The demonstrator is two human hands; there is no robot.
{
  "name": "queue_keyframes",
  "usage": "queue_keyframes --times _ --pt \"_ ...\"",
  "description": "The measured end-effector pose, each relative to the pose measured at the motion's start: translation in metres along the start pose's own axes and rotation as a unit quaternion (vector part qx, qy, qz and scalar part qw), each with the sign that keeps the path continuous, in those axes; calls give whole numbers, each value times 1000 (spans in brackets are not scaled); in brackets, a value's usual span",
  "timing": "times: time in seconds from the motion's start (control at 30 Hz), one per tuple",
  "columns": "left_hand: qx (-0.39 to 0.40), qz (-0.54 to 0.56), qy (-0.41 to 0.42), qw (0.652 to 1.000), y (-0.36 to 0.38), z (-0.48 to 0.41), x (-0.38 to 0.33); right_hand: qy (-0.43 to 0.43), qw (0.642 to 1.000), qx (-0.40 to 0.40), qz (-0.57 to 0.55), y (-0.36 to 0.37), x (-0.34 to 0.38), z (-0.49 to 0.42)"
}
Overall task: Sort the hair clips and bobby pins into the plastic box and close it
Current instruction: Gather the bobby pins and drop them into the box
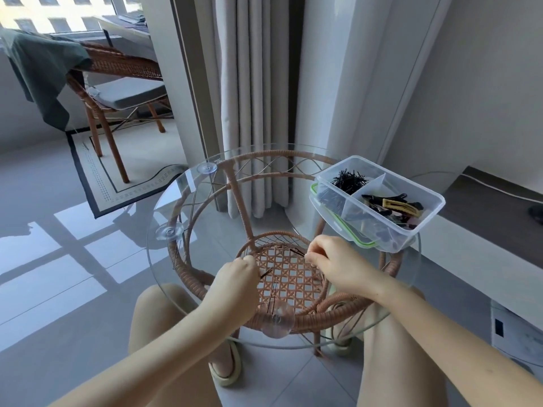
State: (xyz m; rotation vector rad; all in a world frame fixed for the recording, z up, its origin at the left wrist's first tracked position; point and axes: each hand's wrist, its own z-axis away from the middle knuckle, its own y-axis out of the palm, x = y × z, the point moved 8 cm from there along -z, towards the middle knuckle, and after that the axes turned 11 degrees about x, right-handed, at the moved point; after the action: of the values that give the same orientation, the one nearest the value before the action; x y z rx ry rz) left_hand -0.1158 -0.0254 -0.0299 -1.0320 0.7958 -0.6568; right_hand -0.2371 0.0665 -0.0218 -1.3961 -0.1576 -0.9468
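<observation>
A clear plastic box (pixel 423 227) with two compartments stands at the right of the round glass table (pixel 164 207). Its far compartment holds a heap of black bobby pins (pixel 349 180); its near compartment holds several hair clips (pixel 393 205). The green-rimmed lid (pixel 332 218) lies under the box. My left hand (pixel 235 284) pinches a thin dark bobby pin (pixel 266 273) near the table's middle. My right hand (pixel 332 261) is closed on another pin (pixel 296 251). One loose bobby pin (pixel 275 284) lies on the glass between my hands, and another loose pin (pixel 175 258) lies at the table's left edge.
The table has a wicker frame (pixel 188 277) with a woven lower shelf under the glass. A wicker chair (pixel 123 83) with a green cloth stands at the far left. Curtains (pixel 252 83) hang behind the table. My knees are under the near edge.
</observation>
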Motion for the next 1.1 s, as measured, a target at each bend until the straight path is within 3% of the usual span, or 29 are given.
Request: queue_keyframes --times 0.27,0.57,0.83,0.93,1.1 --pt "2 -15 -10 1000 3 -5 -30 -14 1000 -18 -4 -6 -11 12" --pt "101 -151 1 983 11 -13 -47 -40 998 -52 3 -22 -10 25" --pt "114 -177 5 977 3 -22 -40 10 975 -212 63 -138 -27 7" --pt "115 -129 -27 985 -18 -29 -28 43 971 -197 130 -161 -39 -30" --pt "125 -16 -30 992 -58 -54 -27 58 974 -99 194 -155 -47 -83"
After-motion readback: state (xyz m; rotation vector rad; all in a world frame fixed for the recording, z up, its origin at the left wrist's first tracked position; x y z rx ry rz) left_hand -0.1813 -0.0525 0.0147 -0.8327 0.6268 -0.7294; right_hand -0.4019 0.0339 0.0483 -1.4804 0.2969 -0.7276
